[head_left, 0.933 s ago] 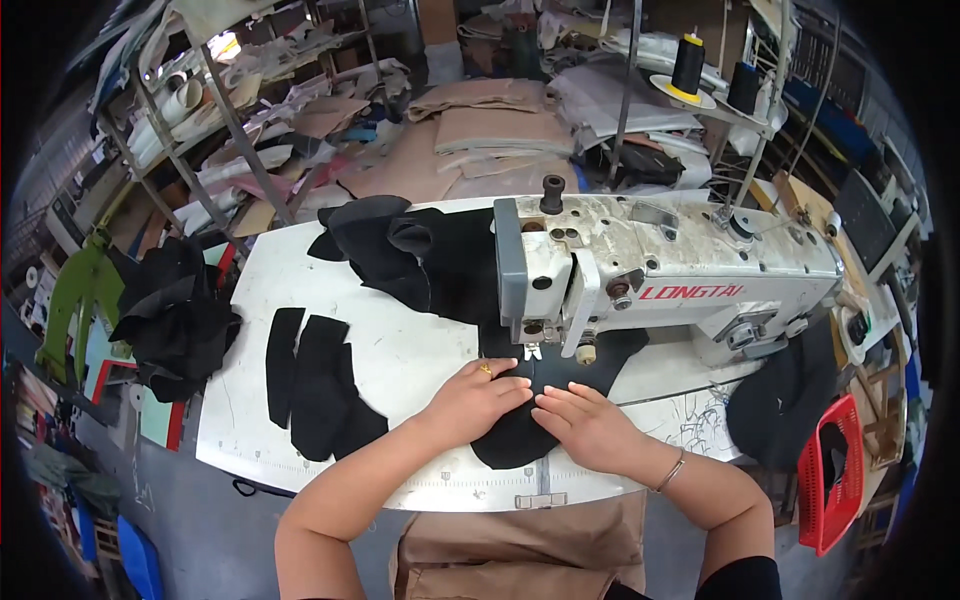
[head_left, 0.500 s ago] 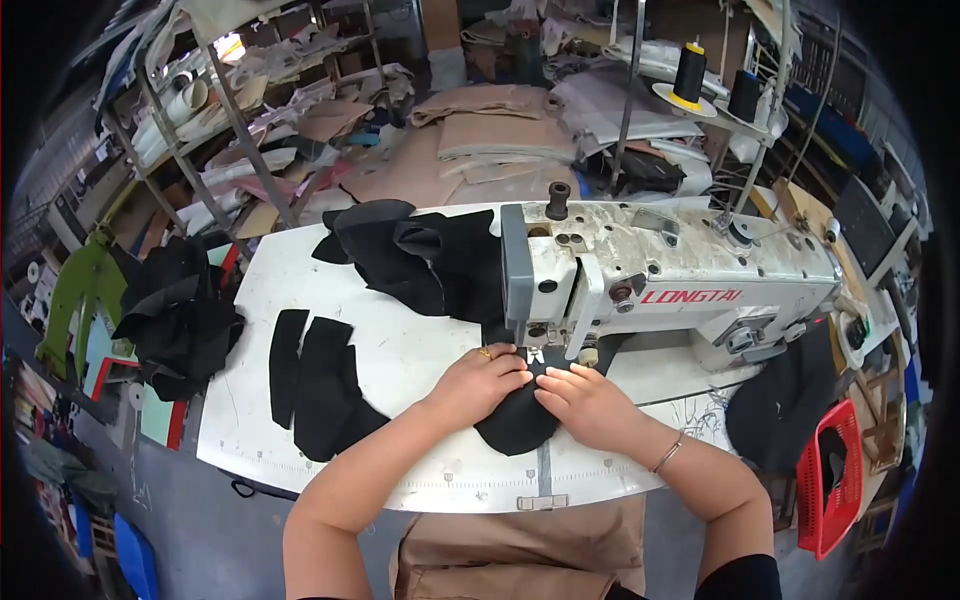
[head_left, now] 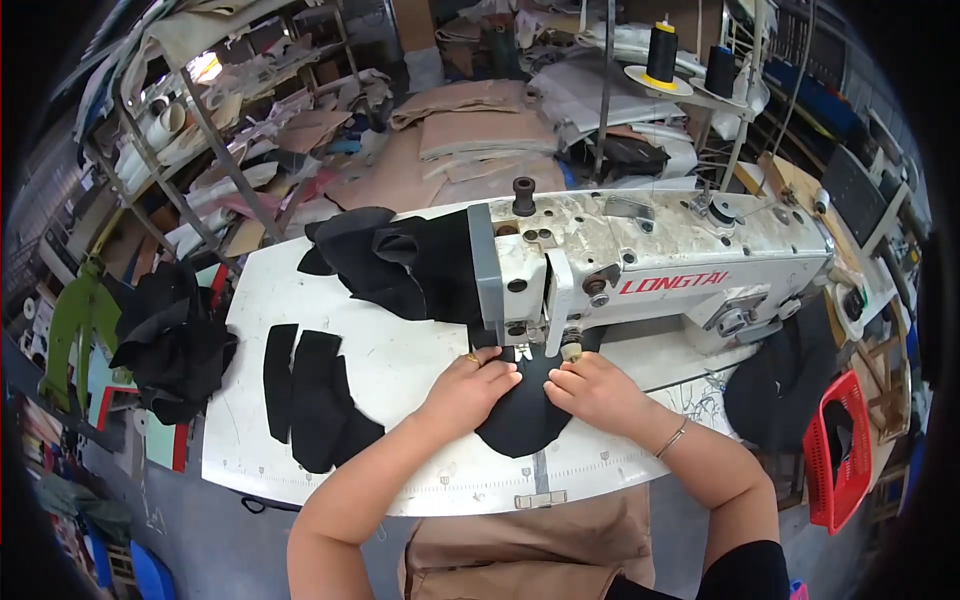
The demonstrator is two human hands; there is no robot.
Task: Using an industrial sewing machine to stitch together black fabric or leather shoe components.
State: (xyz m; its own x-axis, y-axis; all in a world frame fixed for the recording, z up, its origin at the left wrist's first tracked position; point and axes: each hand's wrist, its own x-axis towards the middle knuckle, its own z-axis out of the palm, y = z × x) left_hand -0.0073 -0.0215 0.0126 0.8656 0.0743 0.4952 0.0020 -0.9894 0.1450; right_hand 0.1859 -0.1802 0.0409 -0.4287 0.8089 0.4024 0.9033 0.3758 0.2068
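A black fabric piece (head_left: 522, 425) with a rounded near edge lies under the presser foot (head_left: 523, 352) of a white sewing machine (head_left: 650, 255). My left hand (head_left: 468, 392) rests flat on its left part, fingers stretched toward the foot, a ring on one finger. On the opposite side, my right hand (head_left: 600, 394) has its fingers bunched on the cloth, closed at its right edge; the thumb is hidden. Left of the machine head lies a heap of black fabric (head_left: 385, 255). Two cut black pieces, a narrow strip (head_left: 280, 380) and a wider curved piece (head_left: 322, 400), lie left of my left forearm.
A black fabric bundle (head_left: 172, 345) sits beyond the table's left edge, near a green stand (head_left: 80, 330). A red basket (head_left: 838, 450) is at the right. Thread cones (head_left: 661, 55) stand on a rack behind. Stacked sheets (head_left: 485, 135) lie farther back.
My right hand has shifted slightly right, and its fingers have drawn together. The left hand stays beside the presser foot. The whole view has moved a little, with the machine now farther left.
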